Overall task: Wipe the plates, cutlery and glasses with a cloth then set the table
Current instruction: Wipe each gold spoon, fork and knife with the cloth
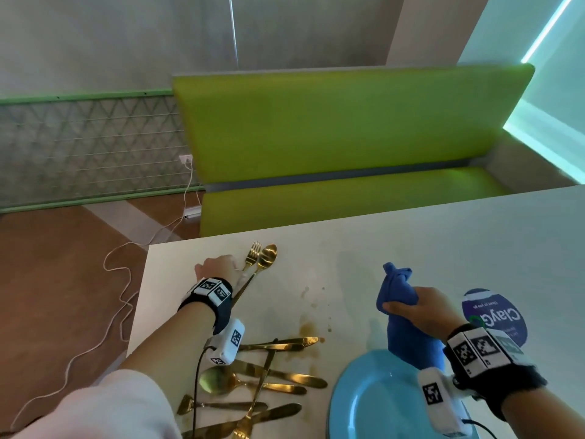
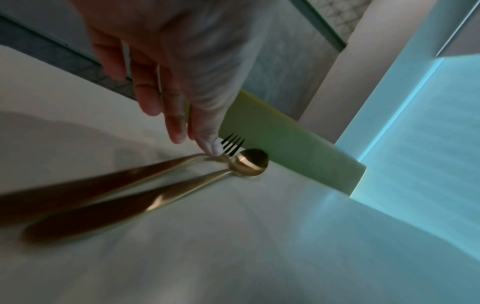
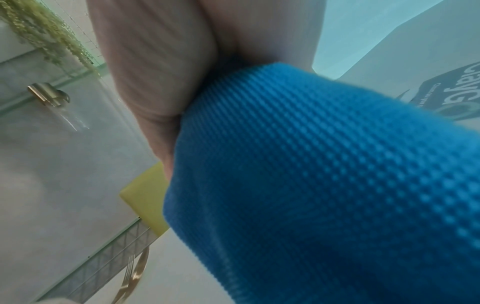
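A: Where is the left hand (image 1: pixel 218 267) in relation to the blue plate (image 1: pixel 373 397)?

B: Well to the left of the plate and farther up the white table (image 1: pixel 411 248), close to the table's far left corner. Its fingers (image 2: pixel 179 123) are straight and relaxed, and the fingertips touch the neck of a gold fork (image 1: pixel 252 255). It does not clasp the fork; the fork lies flat on the table.

A: And the gold spoon (image 1: pixel 267 256)?

B: Just beside the fork, on the side nearer the plate, bowl pointing to the far edge. The two handles run back under the wrist. In the left wrist view they lie side by side on the table.

A: The right hand (image 1: pixel 421 308)?

B: Above the plate's far rim, fingers curled tightly round a bunched blue cloth (image 1: pixel 402 315). One end of the cloth sticks up past the fist, the other hangs down over the plate.

A: The rest of the cutlery?

B: A loose pile of gold cutlery (image 1: pixel 269 381) lies just left of the plate, pieces crossing one another. Brown stains (image 1: pixel 308 327) mark the table beyond the pile. A round blue sticker (image 1: pixel 497 315) sits on the table right of the plate's far rim. A green bench (image 1: pixel 332 128) stands beyond the table.
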A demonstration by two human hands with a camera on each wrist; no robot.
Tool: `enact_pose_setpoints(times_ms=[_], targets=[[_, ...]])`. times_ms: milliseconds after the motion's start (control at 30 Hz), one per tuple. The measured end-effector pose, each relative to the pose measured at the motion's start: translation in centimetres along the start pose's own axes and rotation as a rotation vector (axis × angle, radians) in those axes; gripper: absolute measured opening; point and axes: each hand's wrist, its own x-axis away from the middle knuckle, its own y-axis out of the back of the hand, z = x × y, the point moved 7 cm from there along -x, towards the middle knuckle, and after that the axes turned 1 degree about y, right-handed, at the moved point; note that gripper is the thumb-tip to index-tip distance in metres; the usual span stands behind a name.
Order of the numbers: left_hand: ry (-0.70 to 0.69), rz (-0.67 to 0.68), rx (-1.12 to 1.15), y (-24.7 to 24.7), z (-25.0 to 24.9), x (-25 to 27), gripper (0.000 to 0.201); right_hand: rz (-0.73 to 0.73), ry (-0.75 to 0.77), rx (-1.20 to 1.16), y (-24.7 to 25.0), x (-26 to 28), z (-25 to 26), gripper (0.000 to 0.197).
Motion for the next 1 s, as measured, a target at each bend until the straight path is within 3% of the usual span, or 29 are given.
enact_pose_setpoints(times_ms=[100, 167, 267, 367, 567, 733, 867, 1000], targets=[[-0.105, 0.000, 0.189, 1.1, -0.8, 0.9, 0.011, 0.017, 0.019, 0.014, -0.2, 0.3, 1.2, 0.019], [-0.250, 0.127, 0.226, 0.4, -2.0, 2.4, 0.013, 0.014, 0.041, 0.003, -0.3, 0.5, 2.1, 0.020], [-0.400, 0.390, -0.013, -2.7, -3.2, 5.9, 0.025, 0.021, 0.071, 0.013, -0.7, 0.9, 3.4, 0.022], [-0.432, 0.512, -0.166, -5.5, -2.7, 7.9, 0.032, 0.030, 0.087, -0.003, -0.9, 1.6, 4.3, 0.027], [-0.435, 0.489, -0.214, -6.4, -2.3, 8.9, 0.027, 0.007, 0.084, -0.121, -0.9, 2.8, 3.2, 0.029], [-0.424, 0.437, -0.167, -3.8, -2.6, 9.1, 0.026, -0.041, 0.043, -0.455, -0.7, 3.4, 1.6, 0.036], [-0.421, 0.234, 0.122, 2.0, -4.1, 9.6, 0.022, -0.078, 0.047, -0.798, -0.2, 4.4, 2.3, 0.027], [-0.384, 0.127, 0.619, 7.1, -6.0, 11.0, 0.012, -0.036, 0.112, -0.879, -0.5, 5.5, 5.4, 0.027]])
